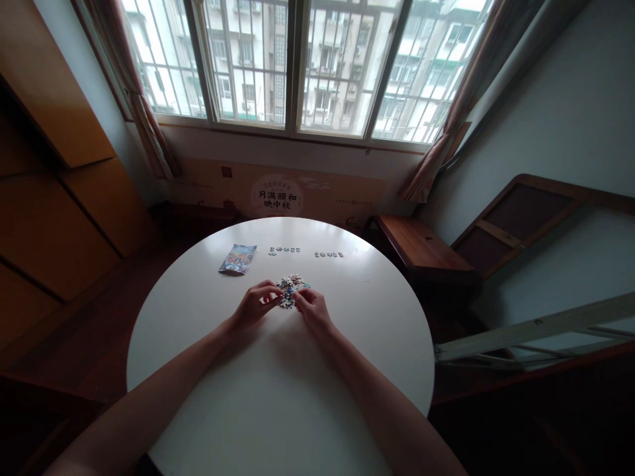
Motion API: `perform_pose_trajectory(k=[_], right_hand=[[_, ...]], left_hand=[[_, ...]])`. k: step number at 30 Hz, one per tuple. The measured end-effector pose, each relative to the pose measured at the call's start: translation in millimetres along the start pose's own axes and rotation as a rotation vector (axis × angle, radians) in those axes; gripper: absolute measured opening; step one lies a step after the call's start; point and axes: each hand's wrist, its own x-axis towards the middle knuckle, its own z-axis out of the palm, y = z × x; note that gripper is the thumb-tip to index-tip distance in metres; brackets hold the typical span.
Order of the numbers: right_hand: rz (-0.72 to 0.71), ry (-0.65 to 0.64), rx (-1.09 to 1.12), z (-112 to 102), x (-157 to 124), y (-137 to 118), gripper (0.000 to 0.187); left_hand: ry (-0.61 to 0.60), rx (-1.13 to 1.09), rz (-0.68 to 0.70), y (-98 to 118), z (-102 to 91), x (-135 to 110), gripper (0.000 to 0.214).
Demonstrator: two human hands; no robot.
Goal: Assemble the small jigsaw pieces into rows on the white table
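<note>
A small heap of jigsaw puzzle pieces lies near the middle of the white round table, some blue and dark, others pale. My left hand is at the heap's left edge, its thumb and forefinger closed in a pinch on what looks like a puzzle piece. From the other side my right hand also pinches at the heap, apparently on a piece; its fingertips partly hide it. Beyond the hands, several pieces stand in a short row, with another row to the right.
A blue patterned packet lies on the table to the left of the rows. Past the table's far edge is a printed cardboard panel under the barred window. A wooden bench stands at the right, and wooden cabinets at the left.
</note>
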Motion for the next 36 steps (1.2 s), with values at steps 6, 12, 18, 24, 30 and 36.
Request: perform_pose_trajectory(k=[6, 12, 18, 24, 30, 36], right_hand=[[-0.009, -0.004, -0.01, 0, 0, 0, 0.031], [-0.06, 0.003, -0.071, 1, -3, -2, 0.028], [-0.202, 0.018, -0.259, 0, -7, -1, 0.019], [-0.197, 0.015, -0.313, 0, -6, 3, 0.018], [-0.2, 0.035, -0.309, 0, -6, 1, 0.016], [-0.209, 0.035, -0.318, 0, -5, 2, 0.016]], left_hand=[[-0.004, 0.001, 0.005, 0, 0.0, 0, 0.016], [-0.01, 0.017, 0.014, -3, -0.6, 0, 0.015], [0.042, 0.061, 0.008, -8, -2.1, 2, 0.018], [0.02, 0.042, 0.012, -9, 0.4, 1, 0.015], [0.008, 0.056, -0.009, -9, 0.8, 0, 0.014], [0.007, 0.065, -0.03, -9, 1.1, 1, 0.015]])
